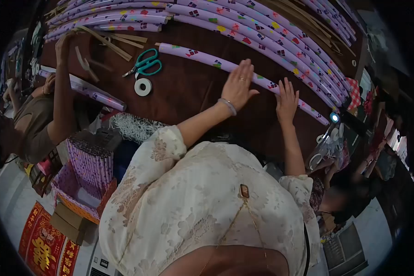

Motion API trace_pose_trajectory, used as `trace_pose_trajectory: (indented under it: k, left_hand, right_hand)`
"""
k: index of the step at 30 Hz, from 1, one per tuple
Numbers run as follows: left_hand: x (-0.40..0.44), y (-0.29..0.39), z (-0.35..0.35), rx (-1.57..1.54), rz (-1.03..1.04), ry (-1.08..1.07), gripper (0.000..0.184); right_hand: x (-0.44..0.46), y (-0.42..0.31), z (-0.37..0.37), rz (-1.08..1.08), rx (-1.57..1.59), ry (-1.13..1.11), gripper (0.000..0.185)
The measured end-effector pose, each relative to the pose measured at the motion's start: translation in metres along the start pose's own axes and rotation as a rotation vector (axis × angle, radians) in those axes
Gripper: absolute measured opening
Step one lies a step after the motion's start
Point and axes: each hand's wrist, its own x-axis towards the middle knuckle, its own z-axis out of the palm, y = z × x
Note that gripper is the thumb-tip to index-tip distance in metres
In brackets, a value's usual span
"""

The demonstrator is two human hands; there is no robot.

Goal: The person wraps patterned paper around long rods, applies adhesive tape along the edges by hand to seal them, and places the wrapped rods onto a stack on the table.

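while our left hand (pixel 238 87) and right hand (pixel 287 102) spread open, gripping nothing, the lilac roll (pixel 202 56) runs beneath both, upper centre of the frame; they hide stretches of it.

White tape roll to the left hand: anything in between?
Bare brown tabletop only, from white tape roll to left hand, in the head view; the purple roll runs beyond that stretch.

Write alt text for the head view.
A person's left hand and right hand lie palm-down over a purple patterned roll on a brown table. Scissors and tape lie nearby; more rolls lie beyond.
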Motion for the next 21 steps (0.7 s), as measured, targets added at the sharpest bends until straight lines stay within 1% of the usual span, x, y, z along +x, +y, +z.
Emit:
trace_pose_trajectory:
  k: [1, 5, 7, 8, 9, 10, 11, 13, 14, 16, 17, 18, 20, 21]
  left_hand:
    - [-0.006, -0.019, -0.005, 0.038, -0.023, 0.076, 0.075]
    - [-0.032, -0.086, -0.035, 0.2, -0.251, 0.17, 0.071]
    - [-0.04, -0.122, -0.045, 0.31, -0.454, 0.246, 0.071]
    - [-0.043, -0.137, -0.05, 0.295, -0.532, 0.319, 0.07]
    - [-0.044, -0.144, -0.057, 0.281, -0.613, 0.387, 0.069]
    - [-0.045, -0.149, -0.064, 0.304, -0.6, 0.463, 0.068]
    - [-0.045, -0.148, -0.066, 0.306, -0.6, 0.463, 0.068]
    - [-0.038, -0.134, -0.072, 0.194, -0.548, 0.545, 0.069]
    - [-0.034, -0.132, -0.065, 0.115, -0.539, 0.576, 0.073]
    - [-0.026, -0.136, -0.046, 0.084, -0.584, 0.65, 0.077]
    - [-0.023, -0.138, -0.041, 0.098, -0.657, 0.693, 0.077]
    - [-0.022, -0.138, -0.043, 0.104, -0.664, 0.692, 0.077]
    - [-0.023, -0.142, -0.047, 0.091, -0.886, 0.626, 0.073]
    - [-0.023, -0.145, -0.049, 0.075, -0.893, 0.689, 0.064]
  right_hand:
    - [-0.001, 0.0, 0.0, -0.001, 0.001, 0.0, 0.05]
    - [-0.001, 0.001, 0.001, -0.003, 0.007, 0.023, 0.051]
    - [-0.003, 0.001, 0.002, 0.006, 0.008, 0.032, 0.052]
    - [-0.003, 0.001, 0.003, 0.005, 0.007, 0.035, 0.052]
    - [-0.003, 0.003, 0.004, 0.004, 0.01, 0.034, 0.051]
    - [-0.003, 0.003, 0.004, 0.004, 0.012, 0.036, 0.051]
    - [-0.004, 0.002, 0.004, 0.004, 0.005, 0.038, 0.051]
    - [-0.004, 0.002, 0.003, 0.001, 0.002, 0.042, 0.05]
    - [-0.004, 0.002, 0.002, -0.002, 0.016, 0.038, 0.05]
    - [-0.003, 0.0, -0.002, 0.022, 0.047, -0.001, 0.047]
    - [-0.003, 0.0, -0.003, 0.017, 0.052, -0.001, 0.047]
    - [-0.004, -0.001, -0.005, 0.028, 0.09, -0.01, 0.047]
    - [-0.001, -0.003, -0.01, 0.046, 0.137, -0.015, 0.043]
    - [-0.001, -0.004, -0.013, 0.034, 0.143, -0.017, 0.043]
